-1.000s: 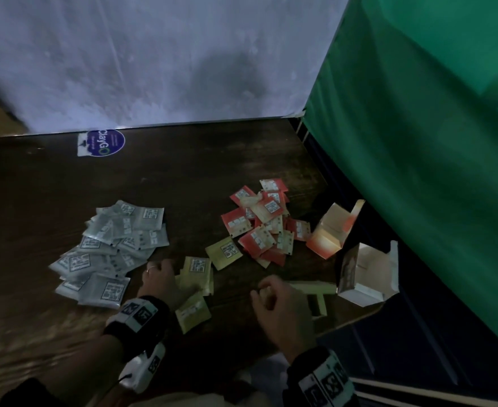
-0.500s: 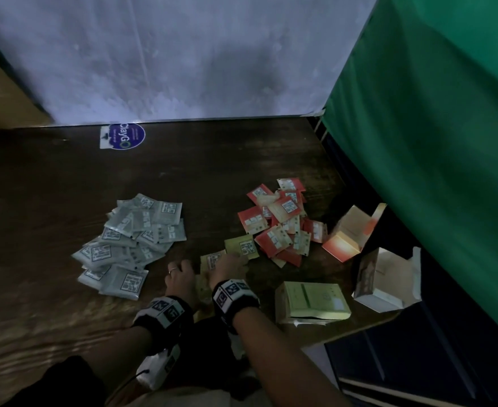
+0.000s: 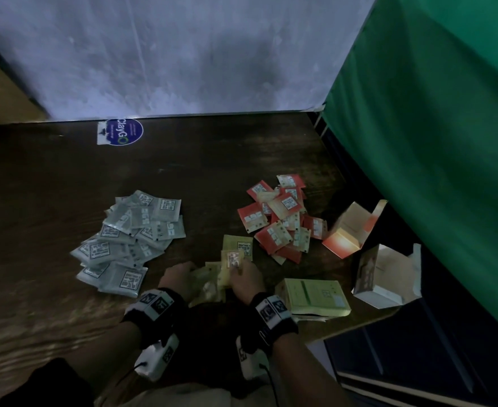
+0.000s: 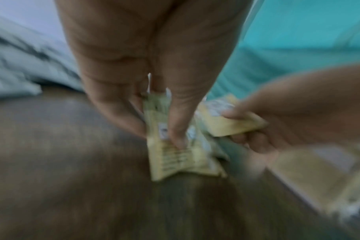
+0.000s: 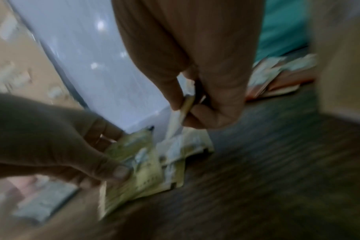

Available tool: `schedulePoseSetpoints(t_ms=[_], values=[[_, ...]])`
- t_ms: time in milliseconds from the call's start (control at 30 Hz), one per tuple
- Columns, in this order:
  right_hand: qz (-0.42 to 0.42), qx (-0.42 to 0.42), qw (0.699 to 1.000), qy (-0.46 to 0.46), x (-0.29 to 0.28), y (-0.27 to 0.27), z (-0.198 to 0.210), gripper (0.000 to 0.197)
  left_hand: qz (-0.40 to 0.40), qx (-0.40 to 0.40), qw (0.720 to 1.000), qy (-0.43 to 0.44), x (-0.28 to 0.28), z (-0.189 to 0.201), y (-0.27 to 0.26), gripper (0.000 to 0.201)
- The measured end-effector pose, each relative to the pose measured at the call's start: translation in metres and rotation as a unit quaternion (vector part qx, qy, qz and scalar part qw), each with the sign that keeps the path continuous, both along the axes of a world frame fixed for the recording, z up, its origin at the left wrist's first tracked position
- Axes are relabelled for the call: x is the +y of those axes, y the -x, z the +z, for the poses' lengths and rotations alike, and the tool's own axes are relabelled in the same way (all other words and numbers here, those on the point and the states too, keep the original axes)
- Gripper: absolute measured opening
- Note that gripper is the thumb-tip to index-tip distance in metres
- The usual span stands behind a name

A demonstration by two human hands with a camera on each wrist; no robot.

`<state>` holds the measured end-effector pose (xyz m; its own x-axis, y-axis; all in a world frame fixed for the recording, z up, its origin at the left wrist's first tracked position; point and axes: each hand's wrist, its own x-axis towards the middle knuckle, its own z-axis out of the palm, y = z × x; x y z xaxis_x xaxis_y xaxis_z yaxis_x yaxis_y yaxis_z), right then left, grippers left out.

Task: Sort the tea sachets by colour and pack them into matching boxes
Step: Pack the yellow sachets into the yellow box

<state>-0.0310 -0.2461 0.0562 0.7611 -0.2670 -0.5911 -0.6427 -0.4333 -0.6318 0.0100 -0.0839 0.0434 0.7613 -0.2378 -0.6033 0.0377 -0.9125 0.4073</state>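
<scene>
Left grip pinching a bunch of yellow sachets low over the counter, thumb pressed onto them. Right grip just beside, pinching one yellow sachet by its edge. Yellow box lying right of both, grey pile left, red pile beyond.

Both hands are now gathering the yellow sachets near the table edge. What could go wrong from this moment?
1. The left hand pinches a loose bunch of yellow sachets; some may slip out when lifted.
2. One yellow sachet lies right beside the red pile; a sweep may mix the colours.
3. The yellow box lies flat near the table edge; the right hand may knock it off.
</scene>
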Motion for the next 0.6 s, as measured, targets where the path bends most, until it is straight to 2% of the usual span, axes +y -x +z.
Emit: schedulePoseSetpoints(t_ms=[67, 133, 233, 300, 400, 433, 533, 600], values=[[-0.035, -0.047, 0.994, -0.096, -0.008, 0.016, 0.011, 0.028, 0.008, -0.031, 0.999, 0.014, 0.004, 0.006, -0.004, 0.038], [-0.035, -0.064, 0.982, -0.176, -0.010, 0.028, 0.015, 0.039, 0.000, -0.050, 0.997, 0.053, 0.005, 0.018, -0.008, 0.029], [0.017, -0.067, 0.977, -0.203, -0.009, 0.032, 0.012, 0.039, -0.033, -0.005, 0.989, 0.144, -0.003, 0.040, -0.015, 0.020], [0.006, -0.073, 0.981, -0.182, -0.014, 0.027, 0.010, 0.035, -0.043, 0.001, 0.982, 0.182, -0.012, 0.048, -0.019, 0.026], [-0.051, -0.088, 0.991, -0.081, -0.029, 0.023, -0.001, 0.032, -0.024, -0.045, 0.984, 0.169, -0.021, 0.046, -0.028, 0.030], [-0.074, -0.095, 0.992, -0.048, -0.034, 0.023, -0.005, 0.031, -0.044, -0.061, 0.986, 0.149, -0.023, 0.042, -0.029, 0.031], [-0.131, -0.102, 0.986, -0.009, -0.041, 0.025, -0.009, 0.021, -0.210, -0.076, 0.974, 0.042, -0.030, 0.014, -0.025, 0.051], [-0.137, -0.111, 0.984, 0.005, -0.041, 0.027, -0.009, 0.021, -0.278, -0.072, 0.958, 0.007, -0.034, 0.001, -0.018, 0.064]])
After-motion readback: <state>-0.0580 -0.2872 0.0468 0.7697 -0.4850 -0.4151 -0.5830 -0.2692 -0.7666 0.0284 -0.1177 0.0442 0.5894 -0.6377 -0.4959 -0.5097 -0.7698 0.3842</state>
